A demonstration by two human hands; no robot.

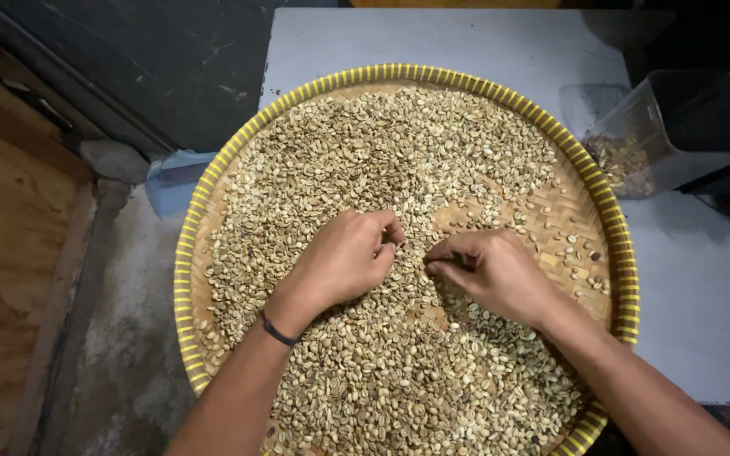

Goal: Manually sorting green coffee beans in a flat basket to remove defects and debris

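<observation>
A big round woven tray with a yellow rim holds a wide layer of pale green-beige beans. Both hands rest on the beans near the tray's middle. My left hand is curled, fingers bent down into the beans, a dark band on its wrist. My right hand lies just to its right, thumb and fingers pinched together over the beans; whether a bean is held between them cannot be told. A bare patch of weave with few beans shows to the right of my right hand.
The tray sits on a pale grey table. A clear plastic container with some darker bits inside stands at the table's back right. A concrete floor and wooden board lie to the left.
</observation>
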